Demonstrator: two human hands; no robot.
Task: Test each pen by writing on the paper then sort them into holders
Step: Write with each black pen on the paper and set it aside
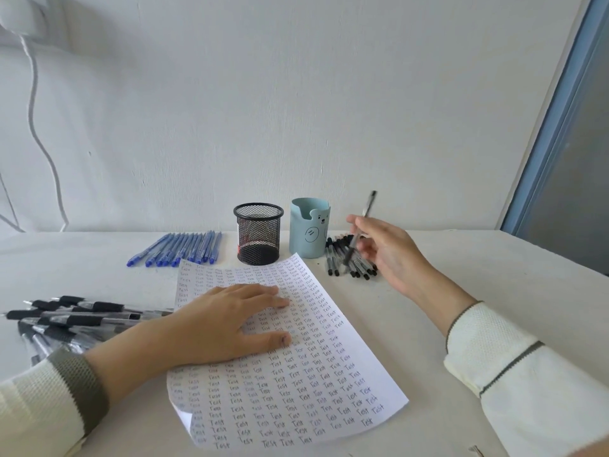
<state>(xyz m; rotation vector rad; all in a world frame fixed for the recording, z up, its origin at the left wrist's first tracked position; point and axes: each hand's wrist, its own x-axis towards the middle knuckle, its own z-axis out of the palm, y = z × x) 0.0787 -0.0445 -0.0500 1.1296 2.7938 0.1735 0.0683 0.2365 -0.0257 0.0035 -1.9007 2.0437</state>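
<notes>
A sheet of paper [306, 384] covered in rows of the word "Test" lies on the white table. My left hand [227, 324] rests flat on it, fingers spread. My right hand [389, 252] is raised to the right of the holders and grips a black pen [364, 222], held tilted above a pile of black capped pens [346, 258]. A black mesh holder [258, 232] and a light blue bear holder [309, 229] stand side by side behind the paper; no pens show above either rim.
A row of blue pens [179, 250] lies left of the mesh holder. A heap of black-grip pens [66, 318] lies at the left by my left wrist. A white wall is close behind, with a cable [36, 127] at left and a blue frame [553, 127] at right.
</notes>
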